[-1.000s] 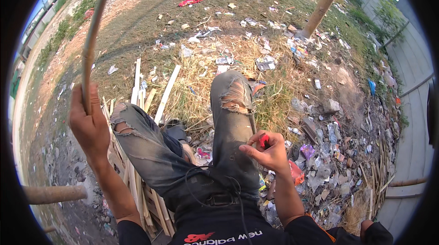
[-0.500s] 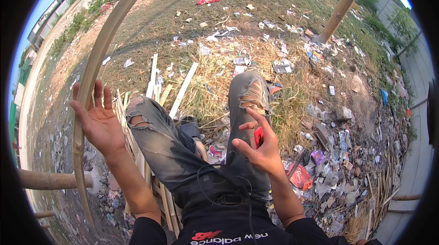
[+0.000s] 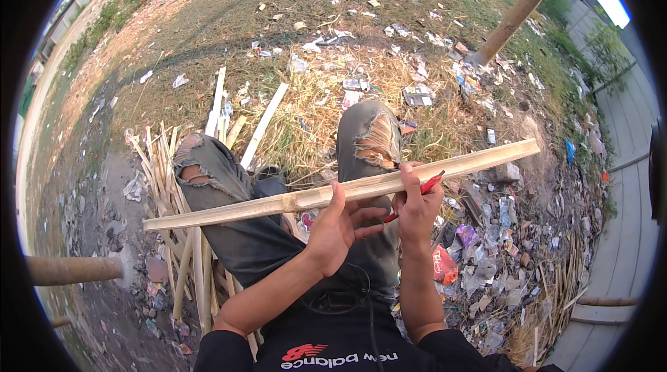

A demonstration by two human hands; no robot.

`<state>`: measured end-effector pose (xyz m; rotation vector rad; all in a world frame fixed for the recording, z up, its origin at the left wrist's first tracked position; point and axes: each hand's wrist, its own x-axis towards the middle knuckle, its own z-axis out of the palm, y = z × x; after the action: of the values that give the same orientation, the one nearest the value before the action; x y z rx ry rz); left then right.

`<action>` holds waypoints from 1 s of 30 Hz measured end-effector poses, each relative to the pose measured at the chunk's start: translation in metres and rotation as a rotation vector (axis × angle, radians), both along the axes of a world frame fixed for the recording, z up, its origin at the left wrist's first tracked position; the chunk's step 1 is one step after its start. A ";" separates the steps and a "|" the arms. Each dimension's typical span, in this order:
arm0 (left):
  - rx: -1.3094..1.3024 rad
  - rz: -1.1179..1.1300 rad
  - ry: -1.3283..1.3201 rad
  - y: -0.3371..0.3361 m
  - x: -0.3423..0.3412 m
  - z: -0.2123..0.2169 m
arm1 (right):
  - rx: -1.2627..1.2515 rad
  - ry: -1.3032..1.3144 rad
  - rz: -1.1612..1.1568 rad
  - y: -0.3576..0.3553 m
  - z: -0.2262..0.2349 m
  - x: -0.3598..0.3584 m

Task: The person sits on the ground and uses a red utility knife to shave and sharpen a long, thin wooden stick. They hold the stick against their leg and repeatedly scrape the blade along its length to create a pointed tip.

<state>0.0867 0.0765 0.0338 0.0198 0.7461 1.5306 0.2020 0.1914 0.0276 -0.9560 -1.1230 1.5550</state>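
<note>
A long, pale split-bamboo strip (image 3: 316,197) crosses in front of me over both knees, its right end higher than its left. My right hand (image 3: 418,209) is closed round it right of the middle, the thumb laid on its face. In the same hand is a slim red tool (image 3: 432,183); its kind is mostly hidden by the fingers. My left hand (image 3: 333,233) is at the strip's middle. Its thumb overlaps the strip, while the fingers stretch out apart beneath it, toward the right hand.
Many split-bamboo strips (image 3: 198,268) lie in a heap beside my left leg. Litter (image 3: 486,268) covers the ground at right. A bamboo post (image 3: 517,14) stands far right, a horizontal pole (image 3: 73,270) is at left, and a pale wall (image 3: 625,143) bounds the right side.
The bamboo strip has swung from steep at my left to nearly level across my knees. My left hand has moved right, and my right hand has closed on the strip.
</note>
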 end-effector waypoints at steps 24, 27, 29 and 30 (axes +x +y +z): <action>0.010 -0.327 1.378 -0.025 -0.030 -0.008 | 0.337 -0.690 0.422 -0.006 -0.003 0.094; 0.089 -0.211 1.540 -0.023 -0.027 -0.024 | 0.321 -0.816 0.444 -0.024 0.003 0.083; 0.181 -0.113 1.684 -0.021 -0.027 -0.031 | 0.389 -0.776 0.375 -0.031 -0.005 0.078; 0.129 -0.201 1.701 -0.024 -0.028 -0.031 | 0.399 -0.764 0.353 -0.034 -0.011 0.075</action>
<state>0.0590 0.0528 0.0026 1.5827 1.8316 1.0811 0.2772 0.1569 0.0169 -1.1425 -2.1425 1.1528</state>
